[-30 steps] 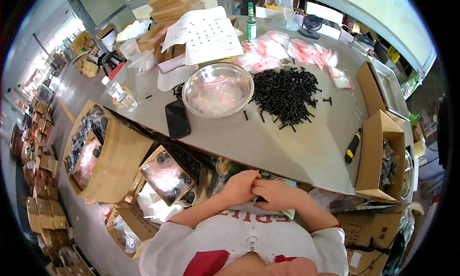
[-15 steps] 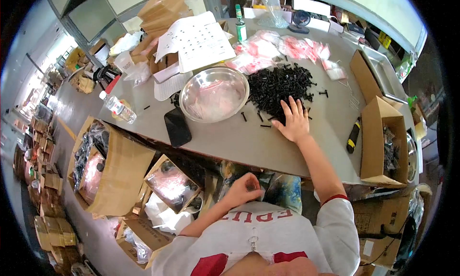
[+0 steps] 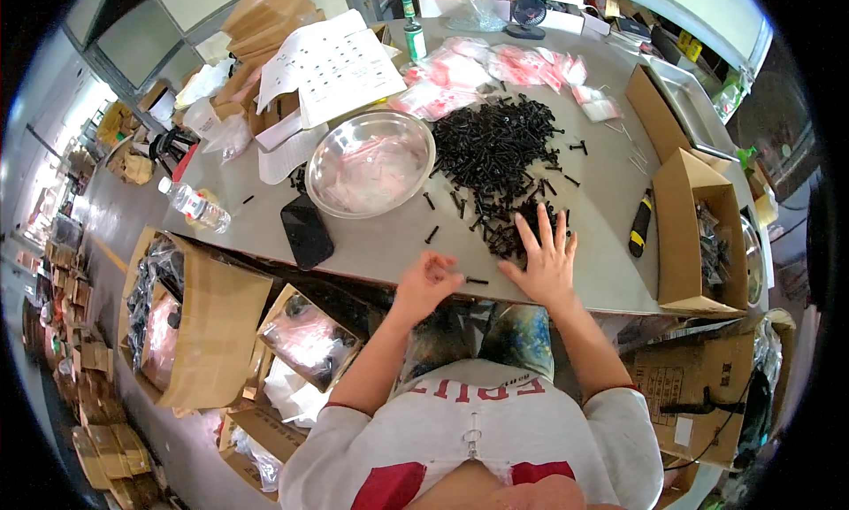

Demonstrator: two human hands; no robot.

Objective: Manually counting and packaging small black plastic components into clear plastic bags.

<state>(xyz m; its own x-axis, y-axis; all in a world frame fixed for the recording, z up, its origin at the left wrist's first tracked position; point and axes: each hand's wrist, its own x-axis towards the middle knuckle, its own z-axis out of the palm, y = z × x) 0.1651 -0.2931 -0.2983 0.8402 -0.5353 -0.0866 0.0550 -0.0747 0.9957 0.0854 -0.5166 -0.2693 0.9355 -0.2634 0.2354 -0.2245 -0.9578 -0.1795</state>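
Observation:
A large heap of black screws (image 3: 491,143) lies on the grey table, with a smaller cluster trailing toward its near edge. My right hand (image 3: 546,267) lies palm down with fingers spread, its fingertips on that near cluster. It is open and grips nothing. My left hand (image 3: 427,284) hovers over the table's front edge, fingers loosely curled and smeared by motion, so I cannot tell if anything is in it. Beside its thumb lies a single black screw (image 3: 476,281). A metal bowl (image 3: 320,191) holding clear plastic bags with pink edges stands left of the heap.
A black phone (image 3: 306,233) and a water bottle (image 3: 196,206) lie to the left. More pink-edged bags (image 3: 442,72) are spread behind the heap. At right are a yellow-and-black cutter (image 3: 640,224) and an open cardboard box (image 3: 676,236). Several cartons stand below the table at left.
My left hand has risen from my lap to the table edge. My right hand has come nearer to me, and some screws now lie closer to the front edge. The view has shifted slightly.

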